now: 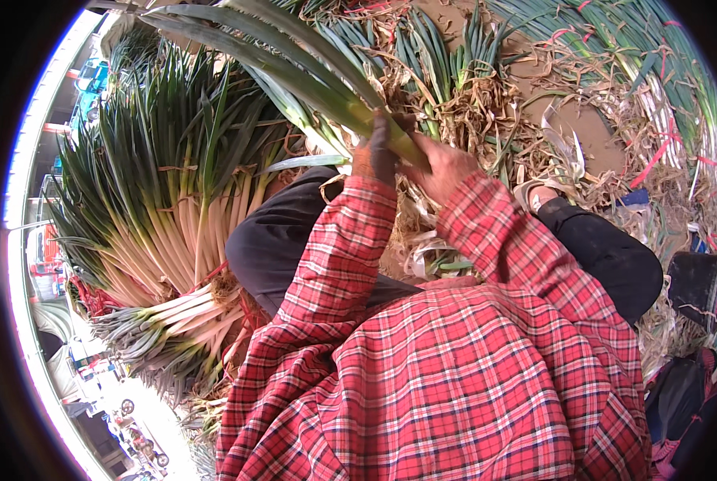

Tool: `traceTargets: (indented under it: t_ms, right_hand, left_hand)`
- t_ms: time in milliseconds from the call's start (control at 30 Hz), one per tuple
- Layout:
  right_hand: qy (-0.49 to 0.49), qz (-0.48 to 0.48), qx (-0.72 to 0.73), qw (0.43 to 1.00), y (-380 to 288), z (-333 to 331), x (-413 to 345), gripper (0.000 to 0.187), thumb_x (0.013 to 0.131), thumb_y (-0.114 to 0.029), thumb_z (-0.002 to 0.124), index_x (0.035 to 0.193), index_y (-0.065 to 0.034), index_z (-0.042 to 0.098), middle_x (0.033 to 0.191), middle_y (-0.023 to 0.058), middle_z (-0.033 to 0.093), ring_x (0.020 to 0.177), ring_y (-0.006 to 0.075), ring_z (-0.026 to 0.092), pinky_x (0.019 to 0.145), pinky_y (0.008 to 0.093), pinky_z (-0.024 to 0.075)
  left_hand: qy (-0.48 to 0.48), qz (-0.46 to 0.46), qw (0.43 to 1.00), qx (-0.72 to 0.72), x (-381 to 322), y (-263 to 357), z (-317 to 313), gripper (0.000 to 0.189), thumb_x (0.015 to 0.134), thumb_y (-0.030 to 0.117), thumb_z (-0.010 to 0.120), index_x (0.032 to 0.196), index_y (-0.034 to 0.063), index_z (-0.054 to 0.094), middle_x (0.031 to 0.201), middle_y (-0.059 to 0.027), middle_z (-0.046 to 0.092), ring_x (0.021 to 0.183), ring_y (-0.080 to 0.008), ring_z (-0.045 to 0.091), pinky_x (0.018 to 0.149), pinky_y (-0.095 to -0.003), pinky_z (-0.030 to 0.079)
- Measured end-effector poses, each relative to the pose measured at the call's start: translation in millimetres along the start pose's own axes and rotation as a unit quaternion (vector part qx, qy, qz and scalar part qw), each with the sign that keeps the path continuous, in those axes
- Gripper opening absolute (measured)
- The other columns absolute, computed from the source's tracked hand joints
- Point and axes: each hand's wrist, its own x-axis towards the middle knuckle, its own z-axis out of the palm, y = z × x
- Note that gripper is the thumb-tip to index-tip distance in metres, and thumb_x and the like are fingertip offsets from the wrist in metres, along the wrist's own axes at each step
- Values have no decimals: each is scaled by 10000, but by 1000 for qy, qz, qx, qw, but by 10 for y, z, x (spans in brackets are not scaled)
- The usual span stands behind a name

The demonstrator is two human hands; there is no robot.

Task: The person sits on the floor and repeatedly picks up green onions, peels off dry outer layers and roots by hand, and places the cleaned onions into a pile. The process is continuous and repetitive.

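Note:
A thick-leaved green onion or leek (351, 108) slants across the upper middle, its long green leaves reaching to the upper left. My left hand (379, 150), dark over the fingers as if gloved or soiled, is closed around its stalk. Just to the right, my right hand (446, 165) grips the same stalk lower down; its fingertips are partly hidden behind the stalk. On the left lies a large pile of long onions (178, 234) with pale stems towards me and dark leaves pointing away. A smaller bunch (190, 318) lies crosswise against their stem ends.
Dry stripped leaves (473, 114) litter the brown ground ahead, beside smaller green onions (430, 54). Bundles of long onions (665, 114) with red ties lie at the upper right. My bent legs flank the work; a black object (695, 288) lies at the right. Vehicles (91, 90) show at the far left.

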Motion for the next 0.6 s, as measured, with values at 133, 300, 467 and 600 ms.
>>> traceTargets:
  t_ms: [133, 300, 467, 600]
  right_hand:
    - [89, -109, -37, 989, -131, 45, 69, 316, 889, -358, 518, 1006, -82, 617, 700, 126, 634, 586, 271, 622, 520, 370, 491]
    - [73, 55, 135, 987, 584, 245, -192, 290, 919, -284, 487, 995, -61, 655, 693, 124, 647, 530, 204, 612, 478, 323, 493]
    - [-108, 367, -55, 922, 1505, -307, -638, 364, 878, -316, 535, 1103, -40, 607, 958, 162, 647, 872, 245, 622, 826, 344, 470]
    - [-3, 212, 55, 976, 1163, -246, -483, 616, 824, -261, 627, 1332, -34, 361, 1340, 196, 409, 1221, 300, 424, 1006, 384, 371]
  left_hand:
    - [35, 22, 998, 51, -142, 2, 7, 475, 859, 433, 574, 1065, 6, 545, 890, -78, 619, 820, -185, 567, 717, -304, 459]
    - [72, -27, 997, 16, -115, -63, -47, 421, 873, 417, 556, 1059, 41, 527, 860, -87, 605, 755, -221, 594, 687, -357, 489]
    - [33, 18, 995, -95, 13, 359, -391, 412, 858, 454, 550, 978, 64, 487, 772, -92, 552, 681, -275, 565, 676, -441, 496]
    - [39, 60, 987, -145, 87, 527, -469, 427, 854, 481, 541, 928, 65, 477, 724, -70, 521, 645, -242, 513, 639, -431, 466]
